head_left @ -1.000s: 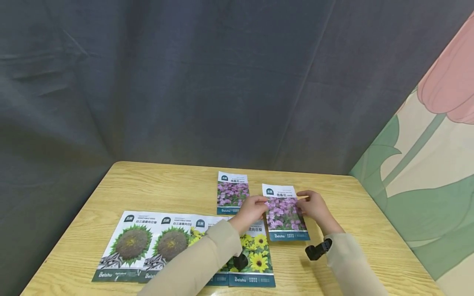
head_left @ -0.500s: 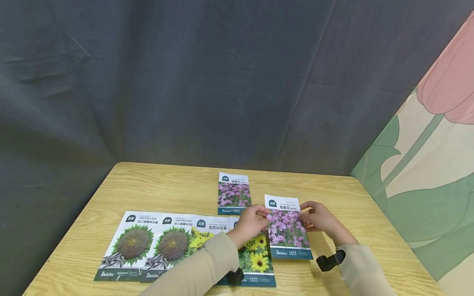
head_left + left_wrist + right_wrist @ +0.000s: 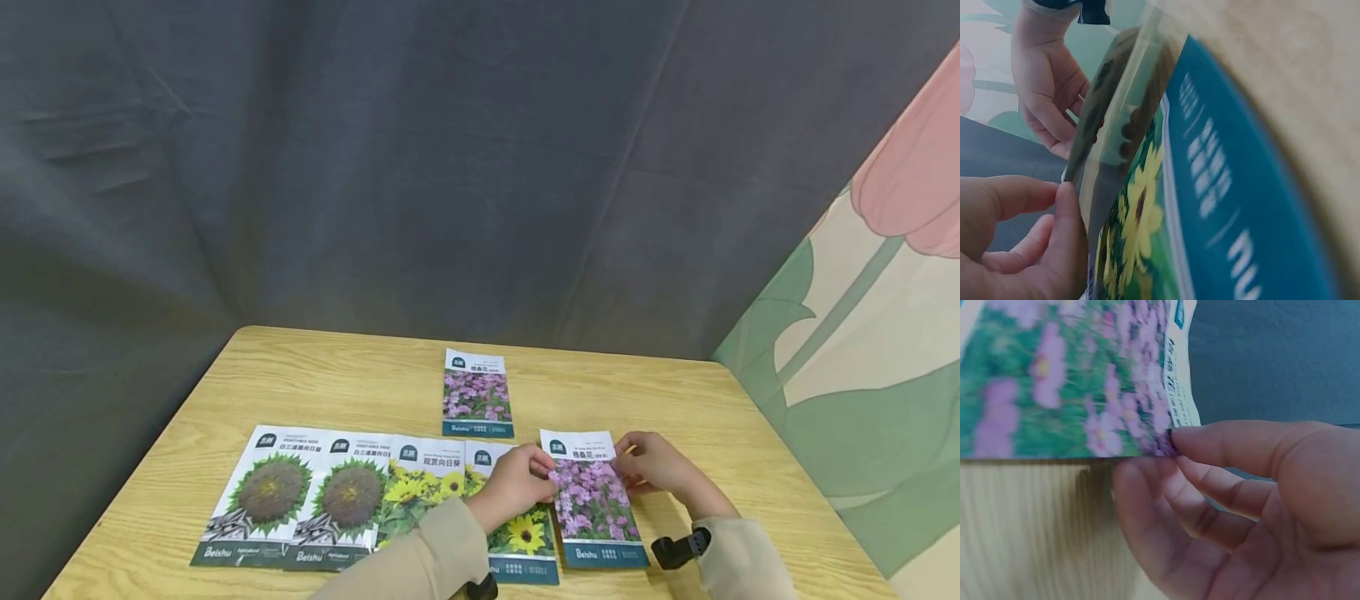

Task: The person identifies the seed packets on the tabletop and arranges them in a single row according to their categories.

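Note:
A seed packet with pink-purple flowers (image 3: 592, 500) is pinched by its two side edges, close over the table at the right end of a row of packets. My left hand (image 3: 519, 482) grips its left edge between thumb and finger, above the yellow-flower packet (image 3: 527, 537). On the opposite edge, my right hand (image 3: 654, 467) pinches with the thumb on the printed face and fingers beneath. The right wrist view shows the packet's flower print (image 3: 1047, 381) and a strip of shadow under its edge. In the left wrist view the held packet (image 3: 1100, 94) appears almost edge-on.
Left of the hands lie two sunflower-head packets (image 3: 268, 493) and another yellow-flower packet (image 3: 420, 483), overlapping in a row. A second pink-flower packet (image 3: 477, 396) lies farther back on the wooden table (image 3: 337, 375). A dark curtain (image 3: 450, 167) hangs behind the table.
Both hands have brought the pink-flower packet toward the front of the table and slightly right, lowering it beside the yellow-flower packet. The packets on the table have stayed put.

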A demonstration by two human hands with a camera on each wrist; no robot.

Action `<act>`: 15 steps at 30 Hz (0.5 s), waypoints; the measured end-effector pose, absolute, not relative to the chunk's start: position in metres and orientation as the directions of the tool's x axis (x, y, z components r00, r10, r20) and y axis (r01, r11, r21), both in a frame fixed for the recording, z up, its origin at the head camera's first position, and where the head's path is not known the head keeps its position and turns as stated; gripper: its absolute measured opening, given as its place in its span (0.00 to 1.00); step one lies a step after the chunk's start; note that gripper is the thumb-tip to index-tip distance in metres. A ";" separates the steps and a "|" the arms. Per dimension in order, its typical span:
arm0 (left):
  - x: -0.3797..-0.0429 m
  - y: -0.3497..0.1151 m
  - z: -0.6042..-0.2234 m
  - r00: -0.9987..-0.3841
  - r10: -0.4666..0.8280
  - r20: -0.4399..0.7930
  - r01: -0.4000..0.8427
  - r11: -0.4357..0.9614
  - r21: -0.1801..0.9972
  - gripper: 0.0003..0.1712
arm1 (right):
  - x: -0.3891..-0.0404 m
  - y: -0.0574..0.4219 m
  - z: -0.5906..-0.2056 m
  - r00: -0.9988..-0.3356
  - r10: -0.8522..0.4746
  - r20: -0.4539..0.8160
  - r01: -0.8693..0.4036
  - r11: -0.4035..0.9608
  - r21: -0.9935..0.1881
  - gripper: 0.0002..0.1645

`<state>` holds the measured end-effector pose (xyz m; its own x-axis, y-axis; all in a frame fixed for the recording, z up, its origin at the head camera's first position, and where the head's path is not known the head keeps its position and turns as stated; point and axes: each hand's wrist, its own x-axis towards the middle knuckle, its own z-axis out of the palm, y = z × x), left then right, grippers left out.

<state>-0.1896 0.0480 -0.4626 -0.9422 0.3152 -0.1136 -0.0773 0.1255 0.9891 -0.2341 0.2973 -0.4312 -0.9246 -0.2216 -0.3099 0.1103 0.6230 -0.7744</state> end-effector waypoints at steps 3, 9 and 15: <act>-0.186 0.050 -0.465 -0.937 0.323 -0.132 -0.086 0.152 0.985 0.13 | -0.233 0.301 -0.434 -0.917 -0.251 -0.310 0.093 0.622 -0.777 0.06; -0.184 0.053 -0.466 -0.931 0.333 -0.147 -0.047 0.292 0.955 0.13 | -0.230 0.304 -0.439 -0.906 -0.250 -0.342 0.104 0.650 -0.753 0.04; -0.181 0.053 -0.463 -0.934 0.350 -0.075 0.075 0.396 0.915 0.13 | -0.228 0.305 -0.440 -0.905 -0.262 -0.336 0.086 0.660 -0.746 0.05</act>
<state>-0.1807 0.0534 -0.4630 -0.9335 0.3504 -0.0754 0.0749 0.3962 0.9151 -0.2277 0.3045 -0.4405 -0.9049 -0.2618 -0.3356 0.0856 0.6604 -0.7460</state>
